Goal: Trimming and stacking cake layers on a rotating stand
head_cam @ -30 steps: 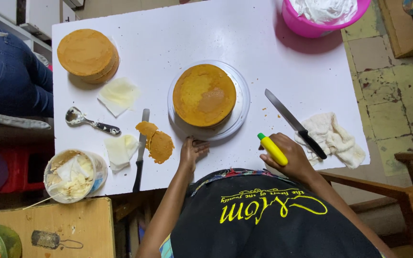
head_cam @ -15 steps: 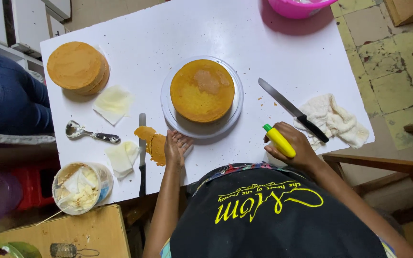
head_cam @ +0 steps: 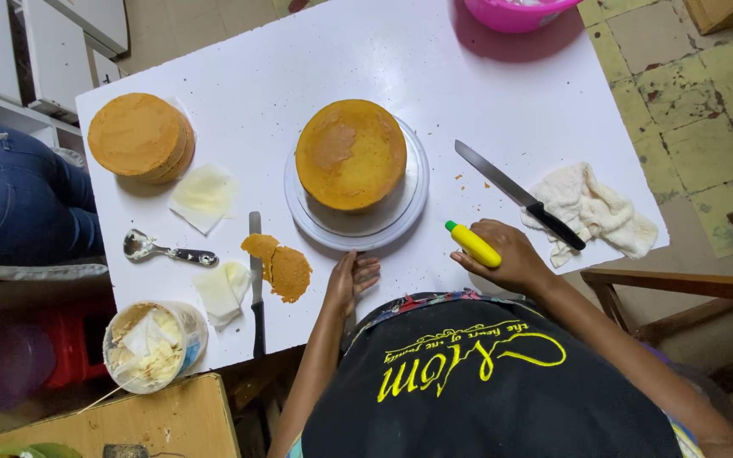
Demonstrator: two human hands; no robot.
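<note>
Left hand (head_cam: 351,280) shifted rightward off cake scraps (head_cam: 279,265), now flat, open on bench (head_cam: 239,59) edge below turntable (head_cam: 356,222); right hand (head_cam: 506,254) clamped on yellow tool (head_cam: 473,244), beside knife (head_cam: 519,195).

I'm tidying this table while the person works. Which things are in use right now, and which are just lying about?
In use:
- yellow bottle, held in the right hand
- cake on its stand, left hand flat beside it

Lying about:
- knife
- cloth
- stacked cakes
- spoon
- spatula
- cake scraps
- tub
- pink bowl
</note>
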